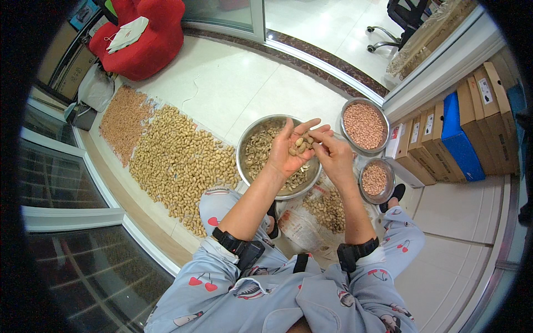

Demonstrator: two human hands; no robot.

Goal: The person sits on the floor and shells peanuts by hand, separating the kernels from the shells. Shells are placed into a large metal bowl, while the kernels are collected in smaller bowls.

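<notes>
Palm up, my left hand (288, 152) holds several unshelled peanuts (300, 145) over a steel basin (243, 166) of peanut shells (260, 145). The fingertips of my right hand (333, 152) touch the peanuts at the edge of that palm; whether they pinch one I cannot tell. Below the hands, more peanuts in their shells (329, 210) lie on a plastic sack (297, 229) between my legs. On the right stand a larger metal bowl (388, 125) and a smaller bowl (391, 181), both holding shelled pink peanuts.
Unshelled peanuts (179, 162) cover much of the floor on the left, with shelled peanuts (125, 120) beyond them. A red chair (141, 54) bears a white bag (128, 35). Cardboard boxes (449, 141) line the right wall. A sliding door track (325, 56) crosses the floor ahead.
</notes>
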